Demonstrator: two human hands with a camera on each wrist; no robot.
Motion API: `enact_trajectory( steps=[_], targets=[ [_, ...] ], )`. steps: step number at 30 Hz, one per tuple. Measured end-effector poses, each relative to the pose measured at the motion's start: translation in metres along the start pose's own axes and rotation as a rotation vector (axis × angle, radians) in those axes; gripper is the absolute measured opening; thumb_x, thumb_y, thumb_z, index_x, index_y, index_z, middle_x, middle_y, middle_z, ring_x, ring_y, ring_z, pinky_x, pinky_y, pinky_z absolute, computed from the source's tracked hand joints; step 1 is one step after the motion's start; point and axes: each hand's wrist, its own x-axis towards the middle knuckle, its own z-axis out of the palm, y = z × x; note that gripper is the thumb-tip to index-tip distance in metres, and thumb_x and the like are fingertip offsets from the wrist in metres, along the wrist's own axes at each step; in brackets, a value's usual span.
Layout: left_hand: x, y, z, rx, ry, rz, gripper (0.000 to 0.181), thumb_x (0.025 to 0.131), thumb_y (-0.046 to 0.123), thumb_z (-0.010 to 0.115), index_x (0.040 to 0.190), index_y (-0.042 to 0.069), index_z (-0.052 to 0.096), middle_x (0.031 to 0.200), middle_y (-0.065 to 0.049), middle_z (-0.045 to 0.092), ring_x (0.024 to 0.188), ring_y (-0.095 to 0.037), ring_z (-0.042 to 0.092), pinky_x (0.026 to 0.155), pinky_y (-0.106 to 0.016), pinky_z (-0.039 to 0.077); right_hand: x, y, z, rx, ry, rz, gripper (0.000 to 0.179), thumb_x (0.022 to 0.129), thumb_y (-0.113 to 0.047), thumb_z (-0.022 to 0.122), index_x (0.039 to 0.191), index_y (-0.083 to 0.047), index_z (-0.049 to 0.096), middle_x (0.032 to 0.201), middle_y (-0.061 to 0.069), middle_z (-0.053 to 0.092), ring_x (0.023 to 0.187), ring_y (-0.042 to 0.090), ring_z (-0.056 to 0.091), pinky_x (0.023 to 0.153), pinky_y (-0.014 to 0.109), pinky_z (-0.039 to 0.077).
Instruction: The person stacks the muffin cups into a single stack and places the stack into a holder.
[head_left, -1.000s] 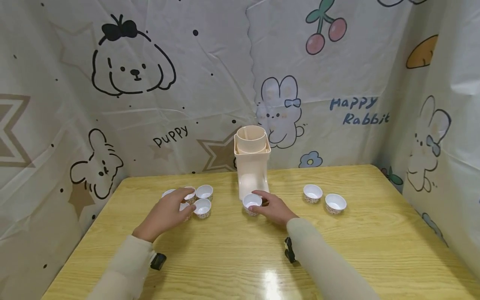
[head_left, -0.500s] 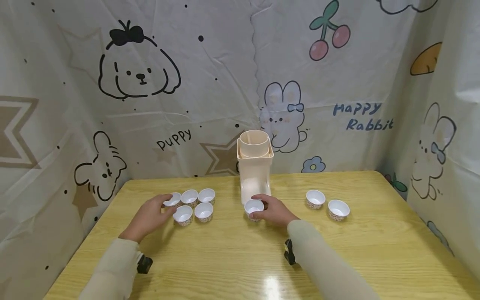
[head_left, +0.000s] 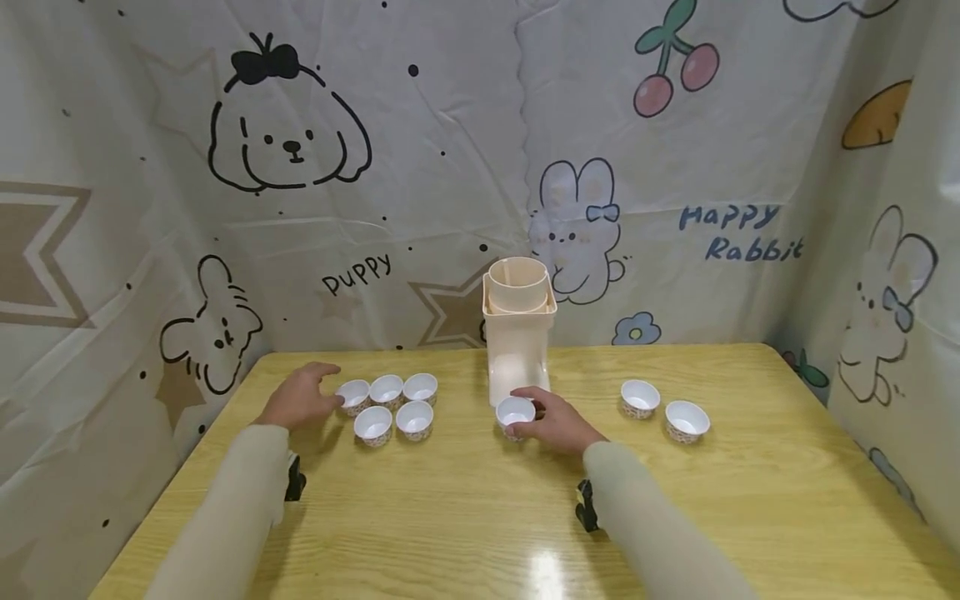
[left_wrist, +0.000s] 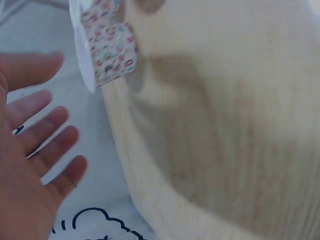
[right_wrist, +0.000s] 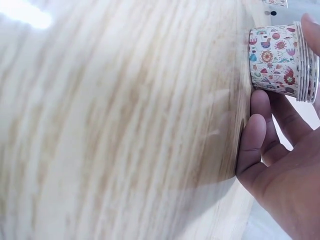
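Several small paper baking cups, white inside and patterned outside, stand in two rows at the left; the nearest to my left hand (head_left: 300,397) is the back-left cup (head_left: 353,395). That hand is beside it, fingers spread and holding nothing. In the left wrist view a gap shows between the thumb and a patterned cup (left_wrist: 114,52). My right hand (head_left: 561,423) grips a stack of baking cups (head_left: 515,413) between thumb and fingers, at the middle of the table. Several nested rims show on this stack (right_wrist: 274,60) in the right wrist view.
Behind the gripped stack stands a cream plastic dispenser (head_left: 517,333) with a round tube at its top. Two more baking cups, a left one (head_left: 640,398) and a right one (head_left: 686,421), are at the right. A printed curtain (head_left: 450,192) encloses the wooden table (head_left: 465,517).
My left hand has moved left, off the left group of cups, leaving them all uncovered. My right hand keeps its grip on the stack. The head view has shifted slightly.
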Motion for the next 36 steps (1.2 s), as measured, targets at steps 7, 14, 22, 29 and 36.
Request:
enact_trajectory(
  steps=[7, 14, 22, 29, 36],
  targets=[
    [0.015, 0.003, -0.012, 0.036, -0.176, -0.049, 0.077, 0.079, 0.024, 0.073, 0.144, -0.006, 0.044, 0.147, -0.032, 0.044, 0.135, -0.052, 0.041, 0.109, -0.062, 0.037, 0.004, 0.001, -0.003, -0.005, -0.003, -0.008, 0.059, 0.085, -0.028, 0.079, 0.138, -0.016, 0.056, 0.131, 0.013, 0.062, 0.117, 0.028, 0.058, 0.100, 0.047, 0.046],
    [0.019, 0.013, -0.003, 0.032, -0.204, -0.057, 0.070, 0.076, 0.016, 0.075, 0.139, -0.004, 0.051, 0.142, -0.029, 0.051, 0.130, -0.049, 0.049, 0.101, -0.059, 0.046, 0.001, 0.003, -0.004, -0.009, -0.001, 0.011, 0.060, 0.084, -0.029, 0.079, 0.138, -0.017, 0.056, 0.133, 0.013, 0.062, 0.119, 0.028, 0.058, 0.101, 0.048, 0.046],
    [0.022, 0.013, 0.005, 0.025, -0.206, -0.059, 0.068, 0.077, 0.016, 0.074, 0.138, -0.004, 0.052, 0.140, -0.028, 0.053, 0.126, -0.045, 0.053, 0.098, -0.055, 0.047, 0.001, 0.003, -0.003, 0.012, -0.013, -0.002, 0.060, 0.083, -0.030, 0.080, 0.137, -0.016, 0.057, 0.129, 0.013, 0.063, 0.115, 0.027, 0.059, 0.097, 0.045, 0.047],
    [0.030, 0.019, 0.007, 0.017, -0.234, -0.086, 0.080, 0.077, 0.015, 0.073, 0.148, -0.002, 0.041, 0.149, -0.029, 0.044, 0.136, -0.049, 0.042, 0.106, -0.059, 0.042, 0.001, 0.005, -0.004, -0.010, -0.001, -0.038, 0.062, 0.083, -0.036, 0.079, 0.137, -0.014, 0.056, 0.125, 0.013, 0.064, 0.110, 0.025, 0.059, 0.092, 0.039, 0.048],
    [0.030, 0.012, 0.011, 0.027, -0.251, -0.108, 0.080, 0.075, 0.014, 0.075, 0.146, -0.003, 0.043, 0.147, -0.030, 0.045, 0.134, -0.049, 0.044, 0.104, -0.058, 0.044, 0.002, 0.004, 0.001, 0.010, -0.007, -0.018, 0.060, 0.083, -0.028, 0.080, 0.136, -0.015, 0.057, 0.124, 0.011, 0.065, 0.109, 0.024, 0.059, 0.091, 0.040, 0.048]
  ],
)
